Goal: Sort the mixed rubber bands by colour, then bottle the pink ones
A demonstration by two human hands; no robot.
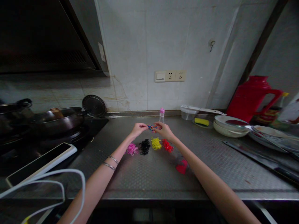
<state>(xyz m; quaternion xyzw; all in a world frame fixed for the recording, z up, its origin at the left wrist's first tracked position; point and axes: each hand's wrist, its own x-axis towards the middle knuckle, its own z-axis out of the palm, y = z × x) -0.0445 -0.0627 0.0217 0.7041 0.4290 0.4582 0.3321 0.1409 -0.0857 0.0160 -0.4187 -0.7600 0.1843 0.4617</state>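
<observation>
Several small piles of coloured rubber bands lie on the metal counter: pink bands point(132, 149), black bands point(145, 147), yellow bands point(156, 143) and red bands point(167, 145). Behind them is a mixed multicoloured pile point(153, 128), partly covered by my fingers. My left hand point(139, 128) is at that pile's left edge, thumb and fingers pinched together. From the right, my right hand point(164, 131) reaches over the same pile with its fingers closed. Whatever is between the fingertips of either hand is too small to make out. A clear bottle with a pink cap point(162, 112) stands just behind.
A red heart-shaped piece point(181, 166) lies by my right forearm. Right are a plastic tub point(187, 114), a yellow sponge point(201, 122), stacked bowls point(230, 132), a long knife point(252, 158) and a red jug point(249, 99). Left are a pan point(60, 124) and a white device point(42, 163) beside cables.
</observation>
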